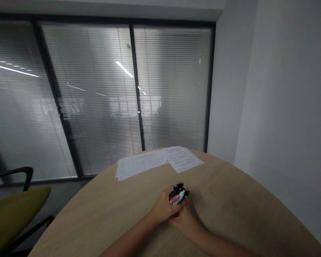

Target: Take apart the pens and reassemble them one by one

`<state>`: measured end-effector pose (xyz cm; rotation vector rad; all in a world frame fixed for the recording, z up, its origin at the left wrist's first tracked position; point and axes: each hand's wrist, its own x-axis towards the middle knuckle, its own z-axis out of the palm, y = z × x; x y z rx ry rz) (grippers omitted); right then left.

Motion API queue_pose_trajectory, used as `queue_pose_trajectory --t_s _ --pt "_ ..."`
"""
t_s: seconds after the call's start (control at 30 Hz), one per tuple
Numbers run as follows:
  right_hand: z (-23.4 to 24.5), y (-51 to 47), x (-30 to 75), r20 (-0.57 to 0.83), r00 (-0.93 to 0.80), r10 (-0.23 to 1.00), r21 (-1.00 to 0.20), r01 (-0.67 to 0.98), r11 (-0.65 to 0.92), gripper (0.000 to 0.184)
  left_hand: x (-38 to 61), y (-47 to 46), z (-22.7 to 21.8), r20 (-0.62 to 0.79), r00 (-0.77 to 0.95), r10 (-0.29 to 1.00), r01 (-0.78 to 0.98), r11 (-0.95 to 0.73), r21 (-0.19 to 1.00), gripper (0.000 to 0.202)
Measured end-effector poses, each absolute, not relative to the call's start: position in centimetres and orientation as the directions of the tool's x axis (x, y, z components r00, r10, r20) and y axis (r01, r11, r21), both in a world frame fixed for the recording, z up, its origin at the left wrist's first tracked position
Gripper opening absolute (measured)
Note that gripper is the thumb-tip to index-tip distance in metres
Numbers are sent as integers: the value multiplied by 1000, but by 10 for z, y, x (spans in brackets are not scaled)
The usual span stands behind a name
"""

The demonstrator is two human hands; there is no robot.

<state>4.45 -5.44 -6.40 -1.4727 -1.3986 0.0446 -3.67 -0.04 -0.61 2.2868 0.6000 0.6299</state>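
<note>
Over the wooden table, a small bundle of what look like pens (180,191), mostly black with a pink and a white-and-light-blue piece, points up out of both hands. My left hand (163,206) is closed around its left side. From the right and below, my right hand (186,216) is closed against the same bundle, touching the left hand. The lower part of the bundle is hidden by the fingers, and its details are too small to make out.
Printed sheets of paper lie at the far side of the round table (243,200): a stack (141,164) on the left and a sheet (182,159) overlapping on the right. A green chair (16,210) stands at the left. Behind are glass panels with blinds and a white wall.
</note>
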Motion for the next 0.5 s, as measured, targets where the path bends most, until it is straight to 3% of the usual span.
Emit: queue_pose_trajectory --t_s 0.23,0.37,0.5 --pt "-76 -52 47 515 361 777 -810 501 305 62 -46 18 6 203 816 541 384 -771 509 21" --pt "-86 -49 52 437 396 807 -859 449 245 84 -65 47 26 207 777 594 531 -796 291 27" --pt "-88 -49 54 417 381 825 -863 451 228 88 -99 92 34 180 695 696 697 -714 70 25"
